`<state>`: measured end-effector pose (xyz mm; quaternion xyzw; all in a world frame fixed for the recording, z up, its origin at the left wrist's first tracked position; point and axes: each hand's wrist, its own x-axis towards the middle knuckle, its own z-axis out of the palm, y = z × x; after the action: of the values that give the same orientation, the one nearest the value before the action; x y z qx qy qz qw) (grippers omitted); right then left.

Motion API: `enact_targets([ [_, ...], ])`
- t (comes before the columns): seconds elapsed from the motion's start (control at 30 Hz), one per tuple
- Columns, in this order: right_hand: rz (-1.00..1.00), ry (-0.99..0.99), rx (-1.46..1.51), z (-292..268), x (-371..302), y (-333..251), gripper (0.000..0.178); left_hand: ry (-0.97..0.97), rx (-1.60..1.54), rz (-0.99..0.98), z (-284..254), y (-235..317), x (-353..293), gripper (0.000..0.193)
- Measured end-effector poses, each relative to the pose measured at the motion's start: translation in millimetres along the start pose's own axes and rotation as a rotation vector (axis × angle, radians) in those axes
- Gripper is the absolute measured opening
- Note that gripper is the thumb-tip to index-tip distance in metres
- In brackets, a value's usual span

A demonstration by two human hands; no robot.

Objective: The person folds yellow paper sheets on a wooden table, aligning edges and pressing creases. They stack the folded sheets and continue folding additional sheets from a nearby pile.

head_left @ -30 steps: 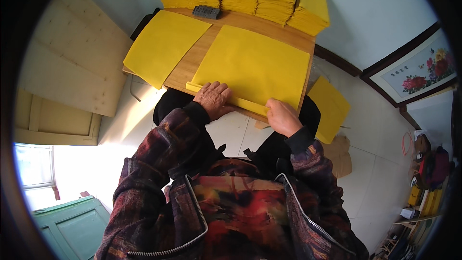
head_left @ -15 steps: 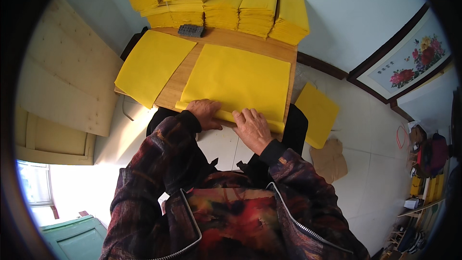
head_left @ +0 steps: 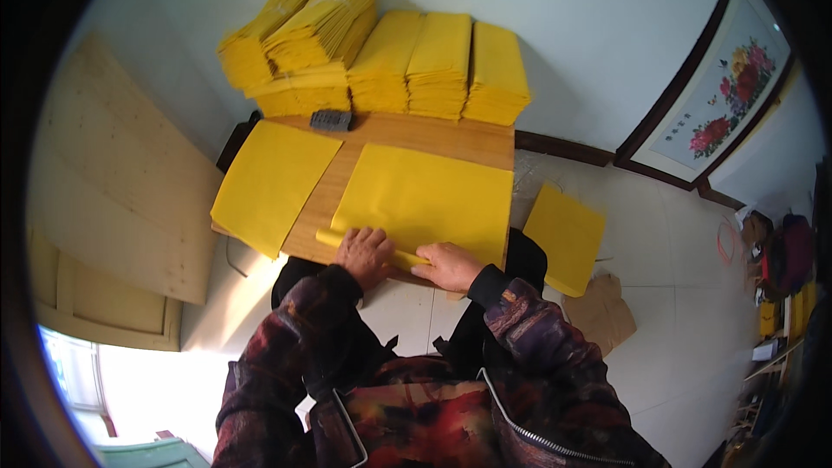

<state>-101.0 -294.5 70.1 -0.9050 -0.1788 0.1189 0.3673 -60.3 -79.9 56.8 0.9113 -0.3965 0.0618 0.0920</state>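
A large yellow paper sheet [head_left: 425, 197] lies on the wooden table in front of me, its near edge curled into a narrow roll along the table's front. My left hand [head_left: 366, 256] is closed over the left part of that roll, fingers bent across it. Further right, my right hand [head_left: 451, 266] grips the same edge, fingers tucked in and thumb side toward the left hand. The sheet's rolled left end sticks out past the left hand. What lies under both palms is hidden.
Other yellow sheets [head_left: 273, 182] lie to the left on the table [head_left: 347, 178]. Behind stand several yellow paper stacks [head_left: 438, 61] and a dark grey block [head_left: 332, 120]. At right, a yellow sheet [head_left: 563, 238] sits low beside the table near brown paper [head_left: 601, 312]. A framed flower picture [head_left: 724, 104] leans nearby.
The view has tilted, so the table appears lower. My right hand has gone from spread fingers on the sheet's edge to fingers curled around it; the left hand keeps its place on the roll.
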Motion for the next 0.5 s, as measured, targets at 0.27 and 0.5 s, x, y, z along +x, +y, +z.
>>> enact_targets([
  [0.27,-0.170,0.226,-0.335,15,-5,-3,0.028,-0.425,-0.260,-0.137,-10,0,13,0.046],
  [0.5,-0.021,0.076,-0.334,18,0,-15,0.023,-0.613,-0.278,-0.099,-25,-7,27,0.041],
])
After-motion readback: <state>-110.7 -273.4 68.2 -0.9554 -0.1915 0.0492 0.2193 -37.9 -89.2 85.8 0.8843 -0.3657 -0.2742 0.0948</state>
